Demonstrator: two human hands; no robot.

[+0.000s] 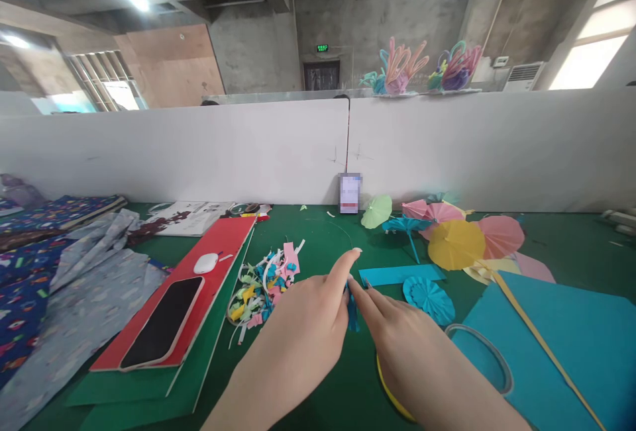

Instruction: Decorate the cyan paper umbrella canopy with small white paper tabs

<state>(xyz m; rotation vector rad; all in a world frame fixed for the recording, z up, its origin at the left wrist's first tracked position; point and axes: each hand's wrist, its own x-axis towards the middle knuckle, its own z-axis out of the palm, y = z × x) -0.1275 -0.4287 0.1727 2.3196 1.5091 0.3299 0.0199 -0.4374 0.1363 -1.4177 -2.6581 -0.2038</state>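
My left hand (pixel 315 315) and my right hand (pixel 397 325) meet over the middle of the green table. Their fingers are closed round a small piece of blue paper (pixel 353 312), mostly hidden by them. A fine thread or wire curves up from near my left thumb. Just beyond my right hand lie a blue paper strip (pixel 401 275) and a round pleated blue paper piece (pixel 428 300). Under my right wrist shows the curved edge of something yellow (pixel 390 388). Left of my hands is a pile of coloured paper scraps (pixel 263 285).
Small paper umbrellas (pixel 456 248) stand and lie at back right. Blue sheets (pixel 566 345), a pale ring (pixel 504 358) and a tan strip (pixel 541 338) are at right. A phone (pixel 163 322) and white case (pixel 205 263) rest on red board (pixel 218 245). Another phone (pixel 350 192) leans against the partition (pixel 248 146).
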